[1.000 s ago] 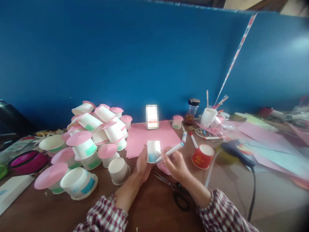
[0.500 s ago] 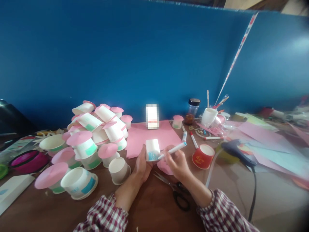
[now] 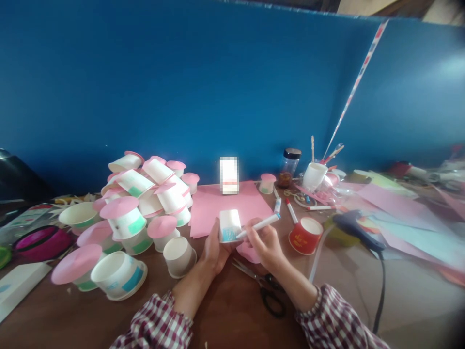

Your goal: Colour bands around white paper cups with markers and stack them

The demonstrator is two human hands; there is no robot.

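Observation:
My left hand [image 3: 215, 252] is wrapped round a white paper cup [image 3: 229, 220], which carries blue marks low on its side. In my right hand [image 3: 267, 245] is a white marker with a blue end [image 3: 265, 222], pinched between the fingers. The marker's tip meets the lower right part of the blue marks. Under the right hand lies a pink paper piece [image 3: 249, 252], partly covered. Black-handled scissors [image 3: 269, 293] rest on the table just below that hand.
Paper cups with pink paper discs [image 3: 125, 208] are heaped at left. Pink sheets [image 3: 207, 203] lie behind my hands. To the right are a red cup [image 3: 306, 237], a lidded jar [image 3: 289, 167], loose markers [image 3: 291, 211] and a dark glue gun [image 3: 358, 228] with its cord.
The marker tip has shifted slightly left and up on the cup, and more blue covers the marked area. My left hand has hardly moved.

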